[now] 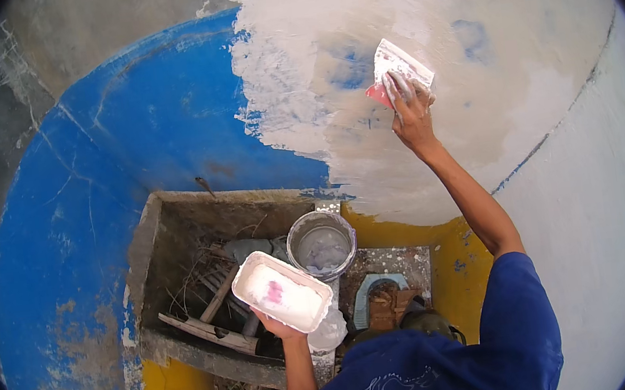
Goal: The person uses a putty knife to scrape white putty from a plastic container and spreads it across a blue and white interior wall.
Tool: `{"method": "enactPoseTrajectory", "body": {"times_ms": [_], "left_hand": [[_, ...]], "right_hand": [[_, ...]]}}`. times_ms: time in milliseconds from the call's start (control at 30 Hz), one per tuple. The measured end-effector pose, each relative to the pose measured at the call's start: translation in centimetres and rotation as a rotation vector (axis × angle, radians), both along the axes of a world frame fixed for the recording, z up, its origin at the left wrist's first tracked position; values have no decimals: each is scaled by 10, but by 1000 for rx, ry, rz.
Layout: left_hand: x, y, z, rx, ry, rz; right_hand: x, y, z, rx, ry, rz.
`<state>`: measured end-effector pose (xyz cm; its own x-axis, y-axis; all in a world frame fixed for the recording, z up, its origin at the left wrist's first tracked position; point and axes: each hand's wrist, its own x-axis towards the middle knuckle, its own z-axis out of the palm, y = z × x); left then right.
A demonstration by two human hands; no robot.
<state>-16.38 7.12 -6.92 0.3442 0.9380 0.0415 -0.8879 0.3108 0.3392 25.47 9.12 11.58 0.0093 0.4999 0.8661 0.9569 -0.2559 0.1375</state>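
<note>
The wall (pixel 164 112) is blue at left and patchy with whitish filler (pixel 512 118) at right, where the right hand (pixel 412 110) has its grip closed on a putty spreader (pixel 399 62). The left hand (pixel 283 327) grips a putty tray (pixel 248 278) near a bucket (pixel 320 222) and a concrete trough (pixel 200 223) holding wooden sticks (pixel 213 334).

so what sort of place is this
Probably an old washroom under repair: there is what looks like a squat toilet, a concrete basin with wood in it, and a blue wall partly covered by a pale coating.
</note>
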Motion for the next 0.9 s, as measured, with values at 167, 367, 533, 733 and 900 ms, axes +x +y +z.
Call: {"method": "enactPoseTrajectory", "body": {"times_ms": [167, 367, 533, 733, 900], "left_hand": [[9, 0, 12, 18, -3, -17], [3, 3, 14, 29, 66, 38], [10, 4, 4, 31, 56, -54], [28, -4, 40, 144, 1, -111], [32, -8, 22, 16, 73, -102]], "right_hand": [[-28, -9, -111, -408, -2, 94], [-24, -38, -64, -151, 91, 188], [14, -29, -60, -150, 4, -72], [-31, -28, -145, -371, 228, 221], [-14, -27, -85, -3, 161, 126]]}}
